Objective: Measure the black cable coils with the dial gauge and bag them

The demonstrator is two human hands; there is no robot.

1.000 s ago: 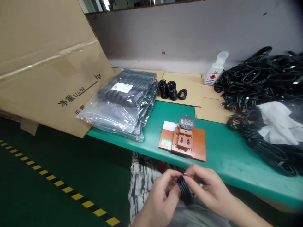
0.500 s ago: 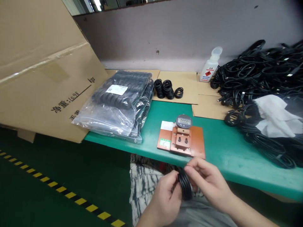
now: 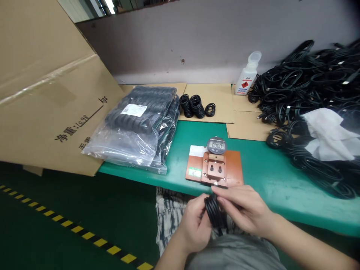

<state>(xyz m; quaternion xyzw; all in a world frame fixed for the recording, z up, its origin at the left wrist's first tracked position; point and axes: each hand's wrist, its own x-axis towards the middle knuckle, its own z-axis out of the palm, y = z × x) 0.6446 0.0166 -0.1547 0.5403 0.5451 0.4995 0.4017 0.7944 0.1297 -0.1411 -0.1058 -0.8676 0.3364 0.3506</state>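
Note:
Both my hands hold one small coil of black cable (image 3: 214,213) just below the front edge of the green bench (image 3: 261,176), over my lap. My left hand (image 3: 195,222) curls round the coil's left side. My right hand (image 3: 243,210) pinches its top with fingers closed over it. Directly beyond my hands sits a brown fixture plate (image 3: 215,168) carrying a round digital gauge (image 3: 216,145) that reads zeros.
A stack of clear bags of black coils (image 3: 137,123) lies left on the bench, against a big cardboard box (image 3: 50,93). Three loose coils (image 3: 195,105) rest on cardboard sheets. A white bottle (image 3: 247,75) stands by the wall. Tangled black cables (image 3: 312,93) and white cloth (image 3: 327,135) fill the right.
My hands and the coil have risen closer to the bench edge and the fixture. The view has shifted slightly right and down.

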